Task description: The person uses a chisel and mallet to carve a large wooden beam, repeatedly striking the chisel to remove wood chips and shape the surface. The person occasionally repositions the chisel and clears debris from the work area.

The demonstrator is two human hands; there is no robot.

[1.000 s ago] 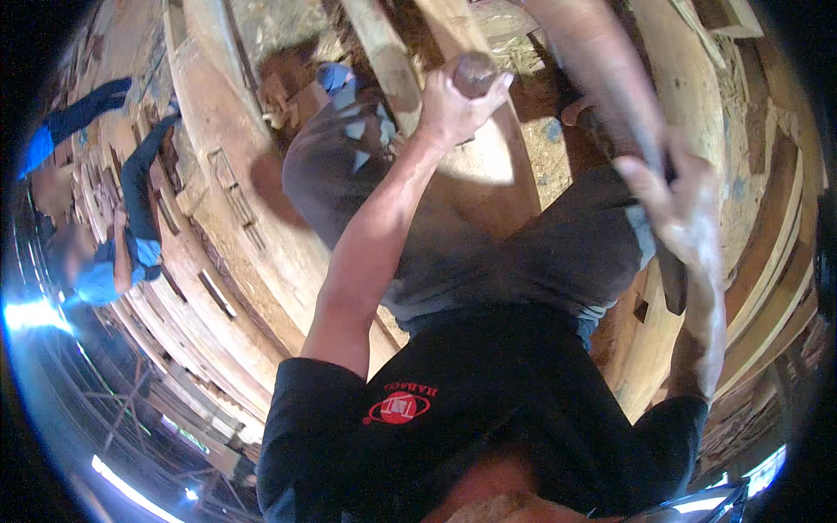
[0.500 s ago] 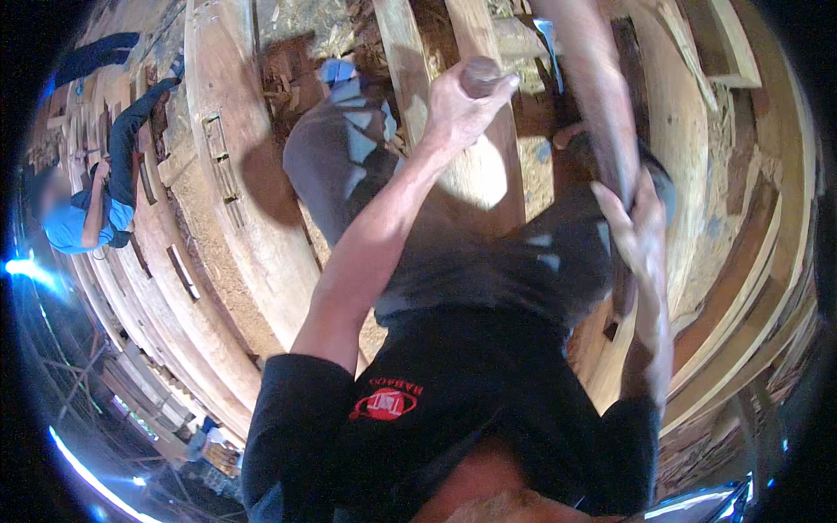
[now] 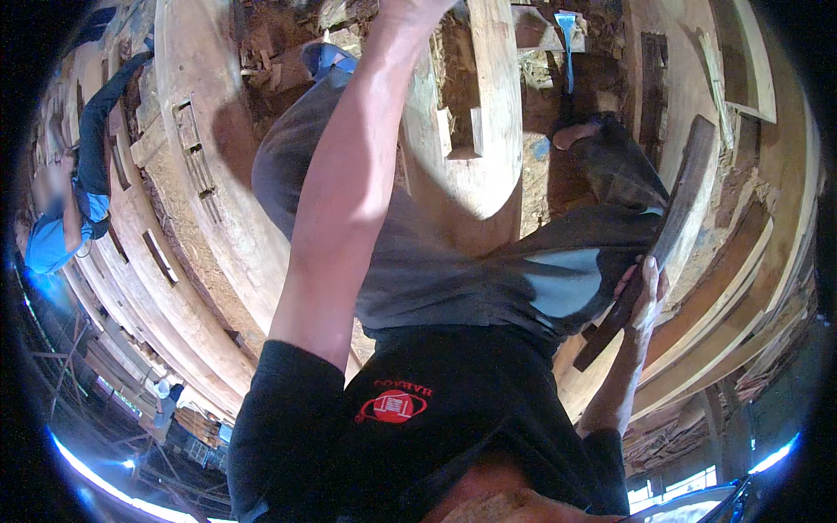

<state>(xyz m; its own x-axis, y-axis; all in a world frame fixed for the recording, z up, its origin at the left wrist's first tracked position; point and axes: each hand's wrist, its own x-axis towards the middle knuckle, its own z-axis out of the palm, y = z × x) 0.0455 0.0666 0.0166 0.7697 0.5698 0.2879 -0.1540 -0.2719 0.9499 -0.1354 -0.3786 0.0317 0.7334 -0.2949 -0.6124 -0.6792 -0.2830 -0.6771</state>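
In my right hand [image 3: 643,292] is a long, dark wooden bar [image 3: 689,187], its fingers wrapped round the lower part. It slants from beside my right thigh up and outward to the right. My left arm stretches straight forward, and my left hand [image 3: 413,9] is cut off by the upper edge. Its fingers are out of sight, so what it holds does not show. Between my legs lies a pale timber beam [image 3: 475,187] with a rounded near end. A deep slot [image 3: 459,87] is cut into the beam, just beyond that end.
Long timbers [image 3: 218,200] with mortise slots run along my left. Stacked boards [image 3: 750,288] curve along the right. A narrow blue tool [image 3: 567,44] lies ahead among wood scraps. At the far left another person in a blue shirt [image 3: 54,242] sits among the timbers.
My left hand, earlier gripping a round wooden handle end, has gone forward to the upper edge. The bar in my right hand has swung outward and nearer my body. The slot has come into sight.
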